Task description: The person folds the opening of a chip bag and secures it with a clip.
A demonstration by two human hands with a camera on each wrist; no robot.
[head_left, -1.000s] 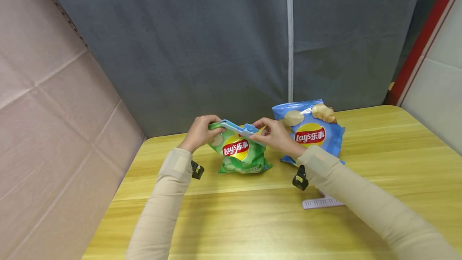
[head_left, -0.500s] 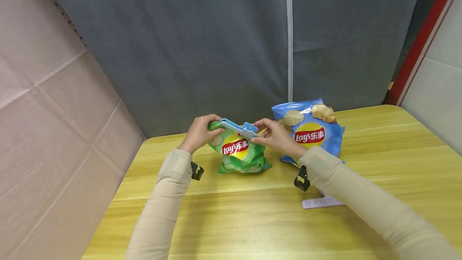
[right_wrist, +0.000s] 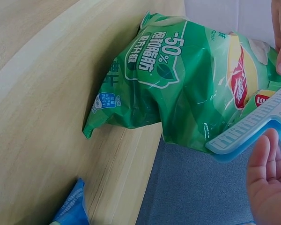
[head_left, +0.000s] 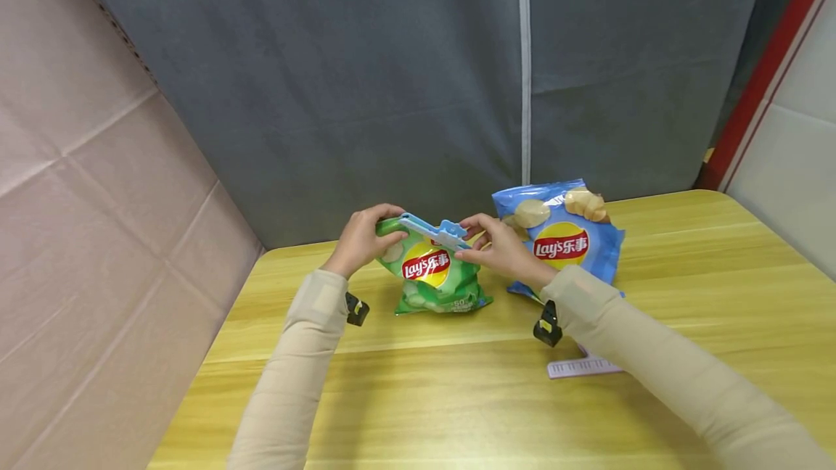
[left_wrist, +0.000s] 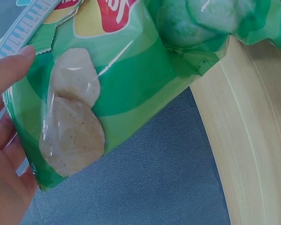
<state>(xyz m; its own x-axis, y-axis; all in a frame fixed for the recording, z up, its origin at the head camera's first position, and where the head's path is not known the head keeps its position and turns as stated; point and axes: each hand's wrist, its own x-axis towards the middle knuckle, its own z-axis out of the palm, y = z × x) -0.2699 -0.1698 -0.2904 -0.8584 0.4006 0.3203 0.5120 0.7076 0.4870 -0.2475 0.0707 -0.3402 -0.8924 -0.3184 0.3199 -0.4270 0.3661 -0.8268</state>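
The green bag stands on the far part of the table, its folded top under a light-blue clip. My left hand grips the bag's top left corner; my right hand pinches the clip's right end. I'd keep the fold flat and press evenly; I can't tell whether the clip is fastened. A blue bag leans to the right, a purple strip nearer me.
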